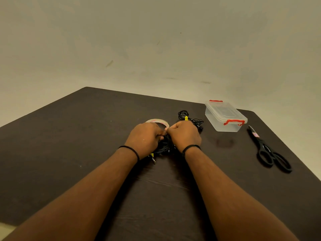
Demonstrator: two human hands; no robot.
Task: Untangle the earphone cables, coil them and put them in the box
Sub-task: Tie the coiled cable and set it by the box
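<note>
We are working at a dark table point(69, 153), with both hands meeting over a black bundle of cable point(165, 146) near the middle of it, a little toward the far edge. The cable is looking thin, light and limp; we are judging that it will slide and spring out of a loose coil, and that pulling hard on a knot will only tighten it. The plug point(153, 160) with its yellow tag is sticking out of the bundle toward the near edge, and we are reckoning that this stiff end is the best place to take hold and feed back through the loops.

Our left hand point(145, 139) is curling its fingers around the bundle from the left side. Our right hand point(184, 134) is closing on it from the right, thumb and forefinger pinched narrow on something small at the top; whether that is cable or tape we cannot tell.

A second cable point(185, 115), already coiled and tagged yellow, is lying just beyond the right hand. The tape roll point(159, 121) is lying flat just behind the left hand. The box point(225, 116), lid on and red clasps down, is standing near the far right corner, with scissors point(268, 150) along the right edge.
</note>
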